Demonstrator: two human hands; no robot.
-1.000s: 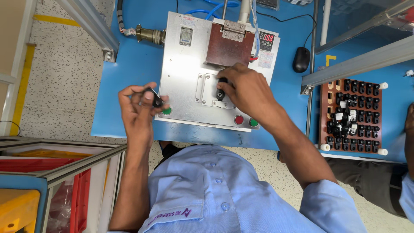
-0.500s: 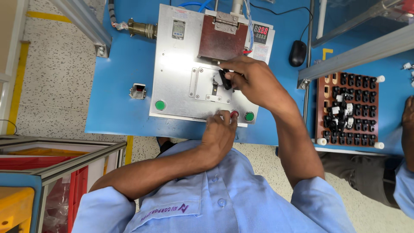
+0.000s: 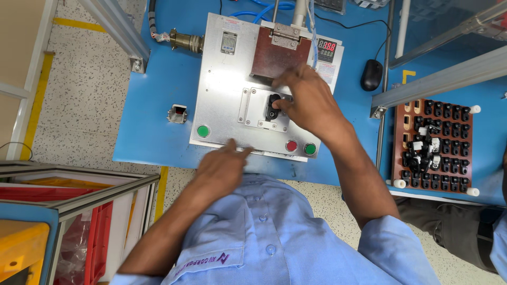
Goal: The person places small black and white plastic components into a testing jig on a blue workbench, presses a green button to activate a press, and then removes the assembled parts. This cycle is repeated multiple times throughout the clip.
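My left hand is loose and empty, fingers pointing at the front edge of the metal fixture plate, green button just to its left. My right hand has fingertips pinched on the small black part sitting in the plate's nest, so I'd say I'm seating it; next it needs pressing square. Further right of that hand, a brown tray of black parts on the blue bench, speckled floor around.

blue bench (metal fixture, brown tray)
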